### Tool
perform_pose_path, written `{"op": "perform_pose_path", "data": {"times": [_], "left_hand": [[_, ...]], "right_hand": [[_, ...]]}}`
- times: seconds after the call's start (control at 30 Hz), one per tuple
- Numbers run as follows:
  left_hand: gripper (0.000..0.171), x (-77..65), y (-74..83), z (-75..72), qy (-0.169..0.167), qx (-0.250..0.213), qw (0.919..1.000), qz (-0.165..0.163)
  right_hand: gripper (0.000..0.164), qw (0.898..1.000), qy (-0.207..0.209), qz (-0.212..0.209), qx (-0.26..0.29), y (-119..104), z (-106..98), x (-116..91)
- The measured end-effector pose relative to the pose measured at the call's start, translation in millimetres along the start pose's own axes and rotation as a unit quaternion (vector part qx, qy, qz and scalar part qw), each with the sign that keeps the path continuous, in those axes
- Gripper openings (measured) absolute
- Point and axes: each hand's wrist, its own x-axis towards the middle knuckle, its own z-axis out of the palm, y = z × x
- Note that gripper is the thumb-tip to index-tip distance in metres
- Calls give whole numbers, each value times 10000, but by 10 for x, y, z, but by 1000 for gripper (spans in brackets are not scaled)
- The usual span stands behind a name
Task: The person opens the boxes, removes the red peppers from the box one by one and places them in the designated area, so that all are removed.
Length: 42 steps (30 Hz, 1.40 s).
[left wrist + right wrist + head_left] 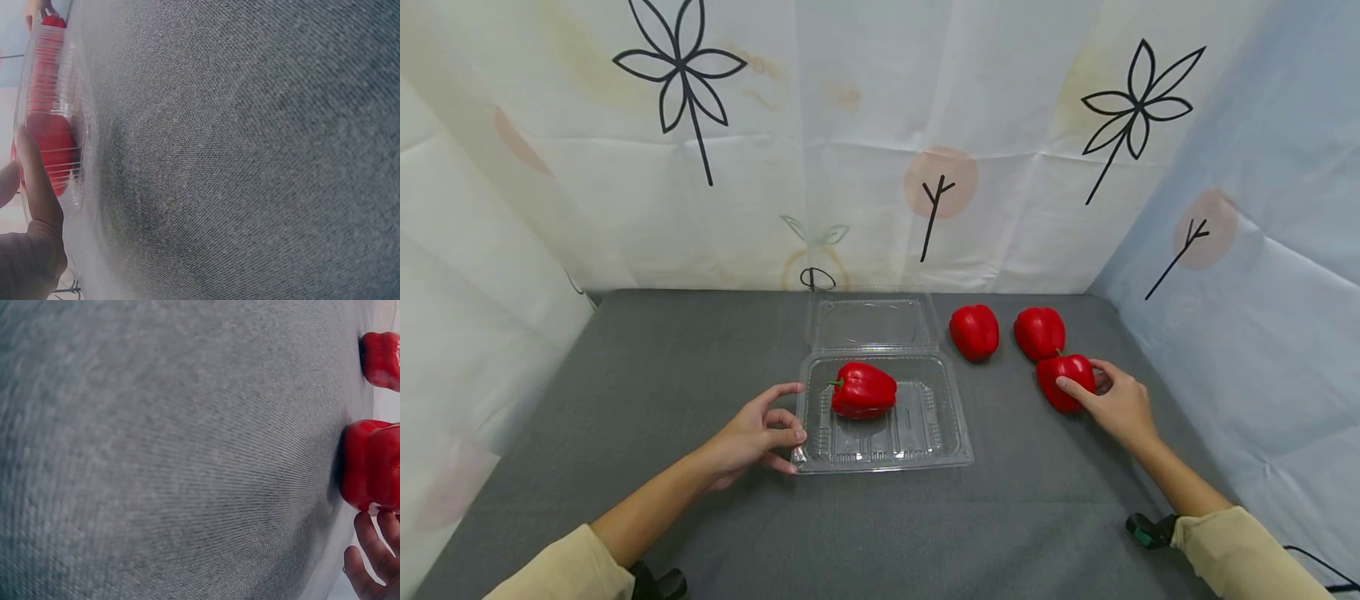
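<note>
A clear plastic clamshell container (951,437) lies on the grey cloth with its lid (874,323) folded back. Inside its tray, left of the middle, one red bell pepper (863,390) rests on its side, green stem to the left. My left hand (758,435) holds the tray's left rim, thumb and fingers bent about the edge. At the right, my right hand (1122,404) grips another red bell pepper (1063,383), thumb in front and fingers along its right side. The right wrist view shows fingertips against the lower end of that pepper (372,465).
Two more red bell peppers stand behind, one (1039,333) right behind the gripped one, the other (974,332) beside the lid. Patterned white cloth (865,167) walls the back and both sides of the grey surface (700,358).
</note>
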Motion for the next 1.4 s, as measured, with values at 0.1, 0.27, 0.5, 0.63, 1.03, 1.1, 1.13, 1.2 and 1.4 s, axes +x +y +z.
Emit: {"op": "perform_pose_path", "data": {"times": [0.1, 0.27, 0.5, 0.63, 1.03, 1.1, 1.13, 1.2, 1.4], "left_hand": [[78, -1, 3, 2, -3, 0, 10000, -10], [78, -2, 8, 2, 11, -16, 10000, -20], [80, -9, -6, -1, -1, -19, 10000, 11], [79, -11, -8, 0, 11, 4, 10000, -1], [78, 7, 0, -2, 61, 35, 10000, -55], [79, 8, -4, -3, 62, 31, 10000, -54], [79, 9, -5, -3, 61, 29, 10000, -52], [80, 10, -7, -2, 62, 29, 10000, -58], [79, 13, -2, 2, 103, 39, 9999, -71]], "right_hand": [[70, 9999, -51, 68, 64, 12, 1, 3], [70, 9998, -132, 107, 82, 12, -7, 1], [70, 9998, -210, 64, 23, -13, -10, -2], [70, 9999, -163, 16, -1, -45, -16, 14], [76, 9991, 203, -366, 110, -271, -36, 127], [79, 9986, 141, -488, 125, -348, -22, 145], [80, 9983, 104, -561, 129, -389, -11, 153], [82, 9972, -17, -735, 156, -475, 20, 171], [88, 9890, -574, -1322, 331, -731, 146, 224]]}}
